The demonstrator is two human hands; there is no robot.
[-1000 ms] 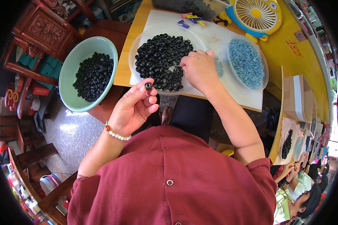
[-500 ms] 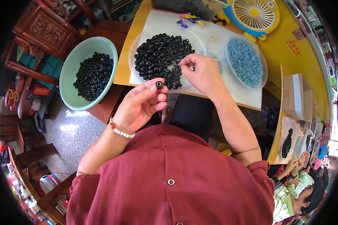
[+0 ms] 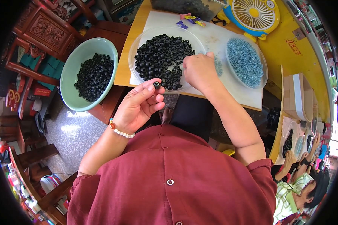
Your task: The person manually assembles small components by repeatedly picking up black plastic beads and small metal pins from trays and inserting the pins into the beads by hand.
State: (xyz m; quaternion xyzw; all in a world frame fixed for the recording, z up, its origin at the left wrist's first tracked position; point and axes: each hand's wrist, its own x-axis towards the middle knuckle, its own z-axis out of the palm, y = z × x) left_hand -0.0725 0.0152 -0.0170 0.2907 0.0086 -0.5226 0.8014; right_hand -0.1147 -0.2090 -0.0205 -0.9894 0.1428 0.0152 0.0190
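Note:
Between the thumb and forefinger of my left hand is a small black round part with a hole. It is raised in front of a round clear tray heaped with similar black parts, and the other fingers curl loosely. My right hand is curled, back up, over the tray's right rim and the white board. Its fingertips are hidden under it, so what it holds does not show. Small clear-blue pieces lie scattered just beyond that hand.
A clear oval tray of pale blue pieces stands to the right, near a yellow and blue fan. At left is a green basin of black parts. Small wrappers lie at the back. Another person works at the far right.
My right hand has turned over from a pinch above the tray to a curl, its fingertips now hidden. The left hand keeps its black part, shifted slightly left. The other person's arms have moved.

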